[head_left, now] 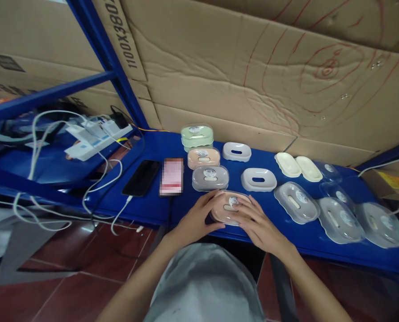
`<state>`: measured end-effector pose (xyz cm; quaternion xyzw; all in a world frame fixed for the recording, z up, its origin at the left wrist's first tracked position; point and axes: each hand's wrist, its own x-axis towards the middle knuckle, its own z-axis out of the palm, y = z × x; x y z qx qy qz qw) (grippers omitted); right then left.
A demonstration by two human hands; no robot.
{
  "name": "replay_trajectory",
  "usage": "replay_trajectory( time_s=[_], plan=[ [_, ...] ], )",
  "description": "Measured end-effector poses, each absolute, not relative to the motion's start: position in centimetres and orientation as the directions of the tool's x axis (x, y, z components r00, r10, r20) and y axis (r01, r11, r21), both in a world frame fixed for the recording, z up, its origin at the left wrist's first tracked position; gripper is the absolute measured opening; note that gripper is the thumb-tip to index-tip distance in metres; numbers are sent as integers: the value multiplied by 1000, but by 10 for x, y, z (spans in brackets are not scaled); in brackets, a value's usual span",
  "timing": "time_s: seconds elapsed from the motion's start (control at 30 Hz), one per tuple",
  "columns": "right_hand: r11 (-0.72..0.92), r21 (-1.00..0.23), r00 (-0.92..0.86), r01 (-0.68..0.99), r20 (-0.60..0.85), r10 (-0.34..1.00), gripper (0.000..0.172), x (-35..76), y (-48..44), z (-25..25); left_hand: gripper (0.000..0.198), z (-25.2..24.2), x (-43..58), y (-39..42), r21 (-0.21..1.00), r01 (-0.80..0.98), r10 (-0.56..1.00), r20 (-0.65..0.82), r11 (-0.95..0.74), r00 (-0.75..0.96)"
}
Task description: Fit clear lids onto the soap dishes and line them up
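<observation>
A pink soap dish with a clear lid (224,209) is at the front edge of the blue table, between my two hands. My left hand (197,218) grips its left side, fingers along the back edge and thumb at the front. On the right, my right hand (258,223) has its fingers across the lid and right end, partly covering the round label. Just behind stand a grey lidded soap dish (210,182), a peach one (203,159) and a green one (197,137). Two white open soap-dish parts (269,184) lie behind and to the right.
Several grey lidded soap dishes (296,214) line the right side, with cream trays (287,162) and loose clear lids (336,192) behind. Left are a black phone (140,178), a lit phone (171,174), white cables and a power strip (92,141). Cardboard (202,89) backs the table.
</observation>
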<state>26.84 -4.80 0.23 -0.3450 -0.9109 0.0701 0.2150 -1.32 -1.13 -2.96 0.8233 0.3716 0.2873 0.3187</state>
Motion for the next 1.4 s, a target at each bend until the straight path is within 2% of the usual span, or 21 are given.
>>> replay_trajectory(
  time_s=[0.13, 0.4, 0.63, 0.77, 0.97, 1.07, 1.13, 1.23, 1.4],
  plan=[
    [745, -172, -668, 644, 349, 658, 51, 266, -49, -7, 88, -32, -13, -11, 743, 433, 806, 238, -510, 542],
    [758, -59, -689, 650, 376, 620, 69, 267, -52, -21, 92, -29, -13, -10, 738, 431, 809, 260, -519, 528],
    [765, -120, -667, 633, 418, 617, 66, 267, -51, -16, 84, -32, -13, -8, 764, 389, 806, 275, -514, 525],
    [714, -181, -614, 676, 396, 683, 65, 267, -51, -13, 87, -38, -11, -8, 736, 432, 816, 282, -521, 505],
    [645, -145, -548, 750, 411, 729, 72, 269, -56, -20, 88, -44, -10, -11, 719, 451, 820, 296, -529, 490],
    [569, -174, -419, 804, 514, 749, 63, 276, -48, -24, 85, -43, -11, -12, 714, 446, 814, 307, -540, 493],
    [446, -154, -308, 882, 526, 792, 57, 283, -36, -25, 83, -41, -11, -13, 702, 448, 807, 320, -553, 496],
    [285, -50, -244, 957, 388, 889, 51, 294, -11, -18, 83, -38, -7, -15, 647, 473, 789, 372, -598, 489],
    [152, 22, -153, 988, 224, 963, 42, 311, 51, 9, 81, -29, 17, -21, 395, 607, 717, 493, -689, 493]
  ],
)
